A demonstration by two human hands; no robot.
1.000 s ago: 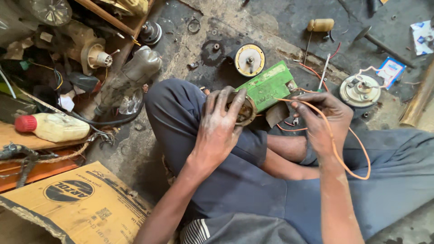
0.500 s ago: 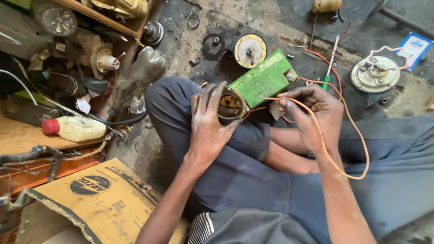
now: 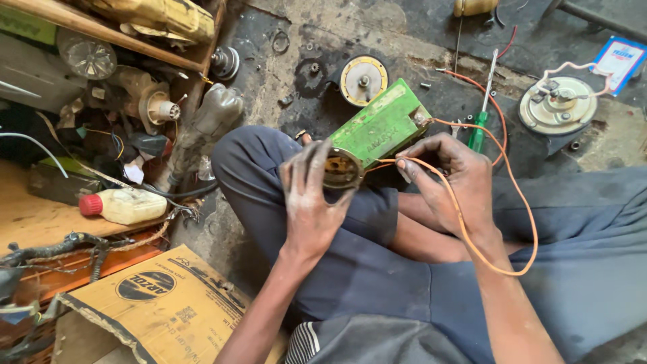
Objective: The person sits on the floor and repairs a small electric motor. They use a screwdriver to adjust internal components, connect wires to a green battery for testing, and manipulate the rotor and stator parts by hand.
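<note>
Far left, shelf: a wooden shelf (image 3: pixel 27 216) holds a pale plastic bottle with a red cap (image 3: pixel 125 205), lying on its side, with dark cables (image 3: pixel 60 246) tangled just in front of it.
Upper left, clutter: a heap of worn metal parts (image 3: pixel 145 101) and a long wooden stick (image 3: pixel 101 40) slanting across the top.
Lower left: a flattened cardboard box (image 3: pixel 158 303) lies on the floor beside the person's left forearm.
Left knee: the person sits on the ground in dark blue trousers (image 3: pixel 350 269), the left knee raised in the middle of the view.
Left hand: the left hand (image 3: pixel 313 199), dusty and grey, is wrapped around a round metal part (image 3: pixel 342 168), with fingers curled over its rim, holding it above the knee.
Round metal part: rusty brown inside, it touches the lower end of the green box.
Green box: a green rectangular box (image 3: pixel 381 125), like a small battery, lies tilted between the two hands, just beyond the knee.
Behind the box: a round disc with a yellow face (image 3: pixel 363 79) lies on the dark, oily concrete floor (image 3: pixel 404 34).
Right hand: the right hand (image 3: pixel 448 178) pinches an orange wire (image 3: pixel 505 222) between thumb and fingers, close to the green box.
Orange wire: it loops from the hand out over the right forearm and back up toward the box.
Right of the hand: a green-handled screwdriver (image 3: pixel 480 125) lies on the floor.
Far right: a round grey metal unit (image 3: pixel 559 104) with pale wires sits on the floor, and a small blue and white packet (image 3: pixel 619 59) lies just beyond it.
</note>
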